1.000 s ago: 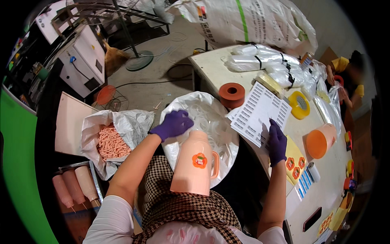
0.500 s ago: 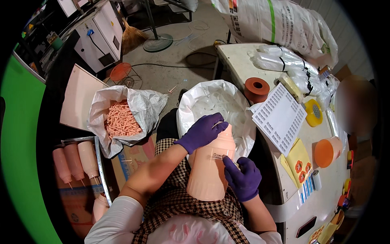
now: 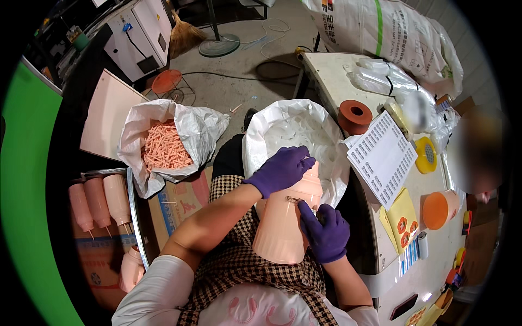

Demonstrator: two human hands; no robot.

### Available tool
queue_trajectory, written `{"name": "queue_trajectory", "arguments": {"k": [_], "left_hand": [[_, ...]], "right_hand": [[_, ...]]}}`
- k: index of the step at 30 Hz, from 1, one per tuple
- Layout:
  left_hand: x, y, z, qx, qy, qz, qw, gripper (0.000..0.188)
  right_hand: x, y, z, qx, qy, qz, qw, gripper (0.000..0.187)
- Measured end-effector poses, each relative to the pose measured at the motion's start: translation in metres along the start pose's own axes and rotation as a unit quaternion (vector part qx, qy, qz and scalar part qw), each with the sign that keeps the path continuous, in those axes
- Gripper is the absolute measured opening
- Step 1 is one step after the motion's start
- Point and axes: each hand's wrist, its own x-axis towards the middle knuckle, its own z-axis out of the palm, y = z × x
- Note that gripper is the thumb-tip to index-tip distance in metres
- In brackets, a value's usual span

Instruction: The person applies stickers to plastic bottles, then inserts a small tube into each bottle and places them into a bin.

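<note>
A peach-coloured plastic bottle (image 3: 280, 231) with a ribbed lower body lies tilted across my lap, its neck pointing away from me. My left hand (image 3: 283, 169), in a purple glove, is closed around the neck. On the bottle's shoulder is a small dark-printed clear label (image 3: 295, 199). My right hand (image 3: 328, 231), also gloved in purple, presses its index fingertip at the label's right end. Its other fingers are curled, and a small pale bit shows between them, too little to name. Beyond the bottle stands a white sack (image 3: 261, 127) of translucent plastic pieces.
To the left are a sack of small peach plastic pieces (image 3: 166, 146) and a box with several peach bottles (image 3: 117, 198). The table (image 3: 326, 70) on my right bears a label sheet (image 3: 383, 157), a reddish-brown roll (image 3: 355, 117), a yellow tape roll (image 3: 426, 155) and an orange-ended cylinder (image 3: 435, 211).
The view has shifted slightly. My left hand stays on the bottle's neck, and my right index finger stays at the label, which it now covers more at the right end.
</note>
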Motion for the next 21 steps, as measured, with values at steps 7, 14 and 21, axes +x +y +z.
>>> {"name": "queue_trajectory", "arguments": {"k": [7,14,21], "left_hand": [[-0.013,0.003,-0.051,-0.061,-0.23,0.033,0.971,0.11],[-0.03,-0.026,-0.059,-0.246,-0.131,0.025,0.96,0.083],[-0.012,-0.015,-0.036,-0.322,0.158,-0.064,0.931,0.023]], "right_hand": [[-0.003,-0.003,-0.001,-0.026,-0.059,0.015,0.998,0.052],[-0.009,0.09,-0.03,-0.174,-0.048,0.175,0.968,0.056],[-0.011,0.133,-0.049,0.145,-0.128,0.105,0.976,0.119]]}}
